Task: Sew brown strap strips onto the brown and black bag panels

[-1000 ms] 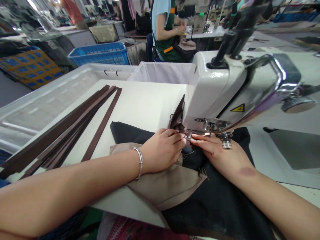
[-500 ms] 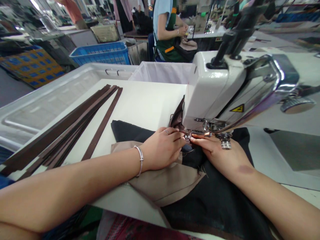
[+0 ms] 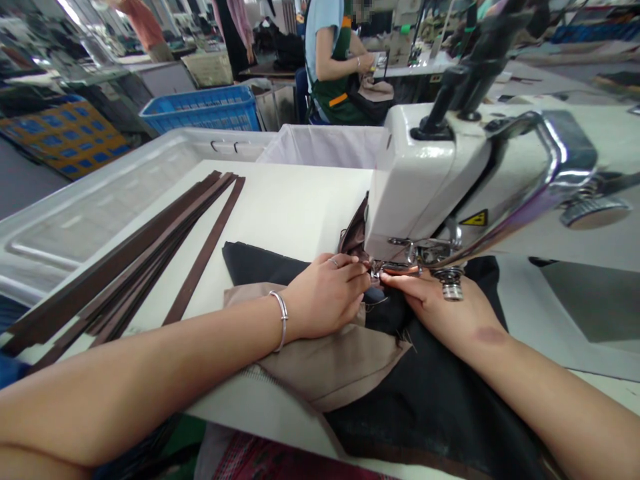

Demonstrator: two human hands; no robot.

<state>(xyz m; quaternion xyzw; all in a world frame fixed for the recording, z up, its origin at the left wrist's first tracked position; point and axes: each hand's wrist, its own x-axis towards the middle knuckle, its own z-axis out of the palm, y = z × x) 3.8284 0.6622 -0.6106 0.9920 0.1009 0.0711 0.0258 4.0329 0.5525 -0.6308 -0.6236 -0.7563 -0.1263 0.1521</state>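
The left hand (image 3: 327, 297) lies flat on the black and beige fabric pieces (image 3: 345, 363), its fingers close together and slightly bent, seemingly to keep the layers from creeping. The right hand (image 3: 450, 310) presses from the other side, thumb and forefinger reaching to the metal presser foot (image 3: 376, 269); whether they pinch the cloth, I cannot tell. Set on either side of the foot, the hands probably steady and guide the fabric, which lies on the pale tabletop (image 3: 295, 207) and runs under the head of the white sewing machine (image 3: 415, 180). Long dark brown fabric strips (image 3: 165, 260) lie fanned out to the left (one a little apart from the bundle), likely placed there to be within reach yet out of the cloth's way.
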